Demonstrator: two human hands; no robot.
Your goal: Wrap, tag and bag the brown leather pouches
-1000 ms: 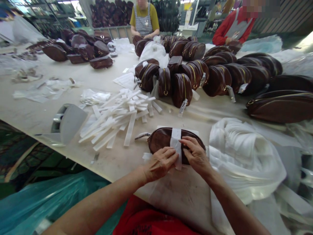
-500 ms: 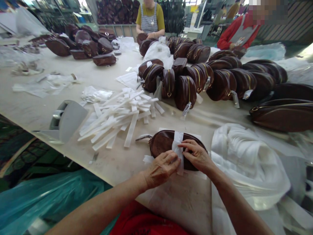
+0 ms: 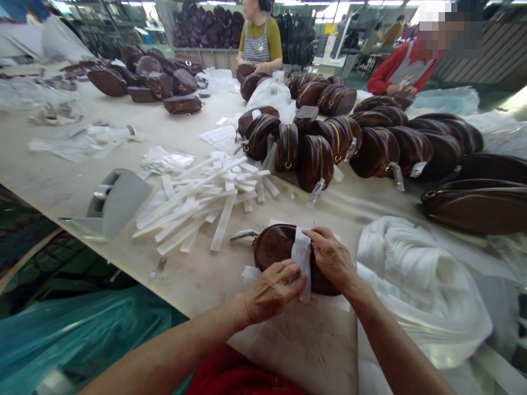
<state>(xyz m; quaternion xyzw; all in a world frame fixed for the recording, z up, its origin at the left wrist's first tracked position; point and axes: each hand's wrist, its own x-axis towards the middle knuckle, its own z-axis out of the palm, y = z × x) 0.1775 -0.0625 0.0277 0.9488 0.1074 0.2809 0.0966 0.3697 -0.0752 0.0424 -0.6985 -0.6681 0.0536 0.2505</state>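
Note:
A small dark brown leather pouch [image 3: 274, 245] lies on the table in front of me, its metal ring and wrapped pull pointing left. Around its middle runs a white strip [image 3: 302, 253], like foam or tissue. With fingers curled together, my left hand [image 3: 274, 291] grips the strip's lower part at the pouch's near side. My right hand [image 3: 331, 258] covers the pouch's right half, its thumb and fingertips pinching the strip near its upper end. Under the pouch, edges of a white sheet [image 3: 251, 271] stick out.
Left of the pouch is a heap of white strips [image 3: 201, 197] beside a grey tape dispenser [image 3: 119, 200]. Brown pouches [image 3: 315, 162] stand in rows beyond. A bundled white roll [image 3: 415, 285] lies at right. Two people [image 3: 261, 41] work across the table.
My right hand has moved up along the strip, its fingers drawing closer together at the upper end. The left hand stays at the lower part. The view has shifted slightly.

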